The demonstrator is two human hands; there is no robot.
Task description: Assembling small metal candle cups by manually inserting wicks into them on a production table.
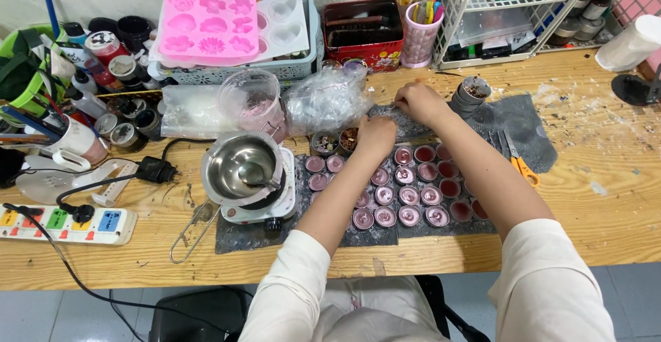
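Sleeves nearest; L hand & R hand over candle cups, grips unclear.

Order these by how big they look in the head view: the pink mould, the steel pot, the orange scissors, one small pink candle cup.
1. Pink mould, largest.
2. Steel pot.
3. Orange scissors, long but thin.
4. Candle cup, smallest.
The mould lies farther from the camera than the pot, yet looks bigger.

Bare wood right; melting pot, clutter left.
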